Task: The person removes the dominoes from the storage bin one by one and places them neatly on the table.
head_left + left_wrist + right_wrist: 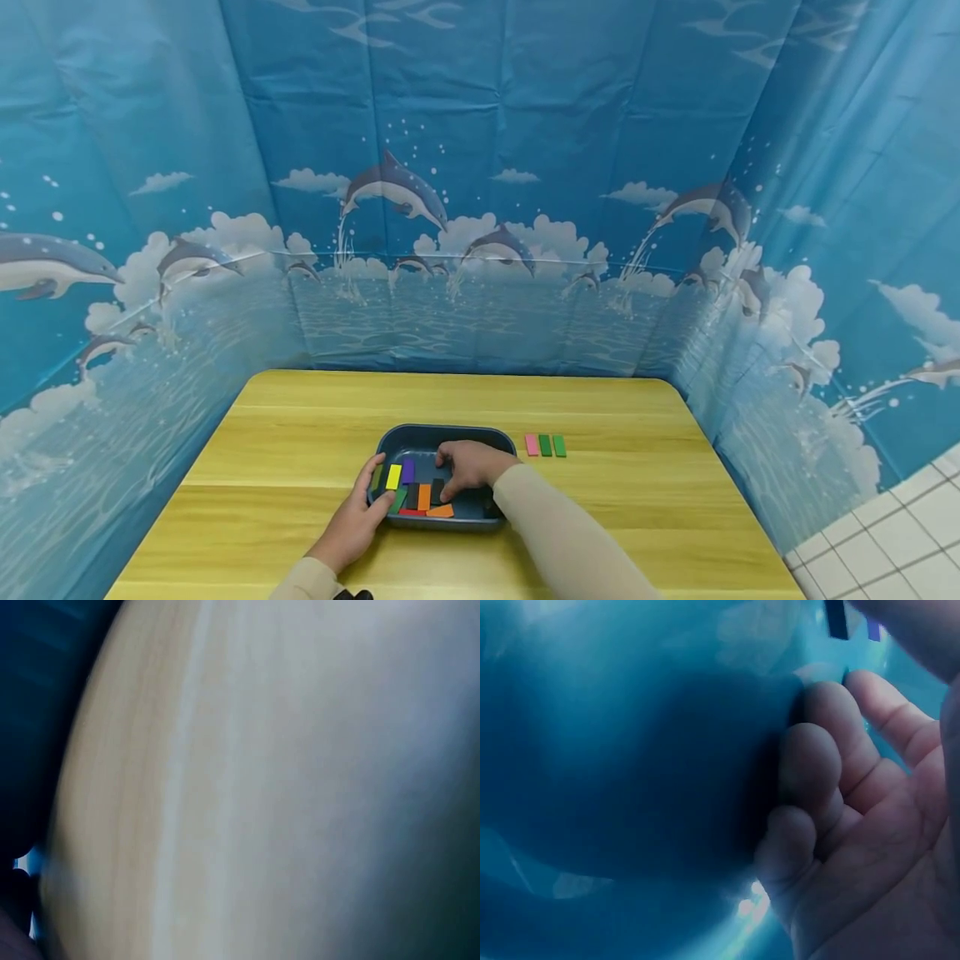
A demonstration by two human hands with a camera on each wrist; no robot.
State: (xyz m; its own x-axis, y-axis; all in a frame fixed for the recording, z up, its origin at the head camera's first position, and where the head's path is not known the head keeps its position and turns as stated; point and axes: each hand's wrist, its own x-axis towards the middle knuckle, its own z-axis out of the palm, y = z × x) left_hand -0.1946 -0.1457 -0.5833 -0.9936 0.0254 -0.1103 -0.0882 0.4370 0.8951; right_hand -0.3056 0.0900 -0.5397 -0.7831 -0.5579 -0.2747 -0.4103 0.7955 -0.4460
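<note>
A dark blue plastic bin (448, 431) holds several small flat rectangular blocks, gathered mostly at its left and front. My left hand (358, 515) grips the bin's left wall, thumb over the near left corner and fingers along the rim. Inside the bin is my right hand (472, 468), its thumb beside a black block (437, 490) and its index finger spread apart from the thumb. In the right wrist view, the right hand's fingers (810, 761) bend loosely against the blue bin floor. A yellow block (393, 477), a purple block (408, 472) and an orange block (424, 497) lie left of this hand.
Right of the bin, a pink block (532, 444) and two green blocks (545, 445) lie in a row on the wood-patterned table (300, 417). A blue dolphin-print curtain (480, 317) surrounds the table's back and sides. White tiles (900, 533) show at the lower right.
</note>
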